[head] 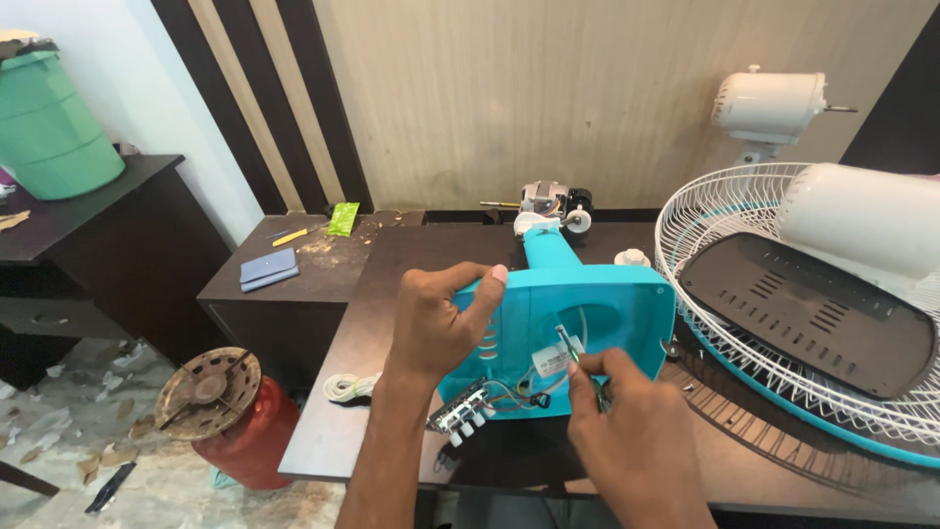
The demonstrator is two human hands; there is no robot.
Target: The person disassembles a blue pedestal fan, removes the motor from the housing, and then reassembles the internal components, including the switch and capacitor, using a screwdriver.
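Turquoise fan base (587,313) near the tabletop (411,255) front edge, underside toward the camera, neck pointing to the far edge; left hand (436,323) grips its rim, right hand (627,421) pinches a screwdriver (573,351) inside

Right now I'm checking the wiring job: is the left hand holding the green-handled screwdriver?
No, the left hand grips the edge of the turquoise plastic fan base, while the right hand holds the green-handled screwdriver.

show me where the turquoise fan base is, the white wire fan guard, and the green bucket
turquoise fan base (612,313), head view, on its open underside, right of the wiring.
white wire fan guard (700,211), head view, on its upper-left rim.
green bucket (49,122), head view, on its side wall.
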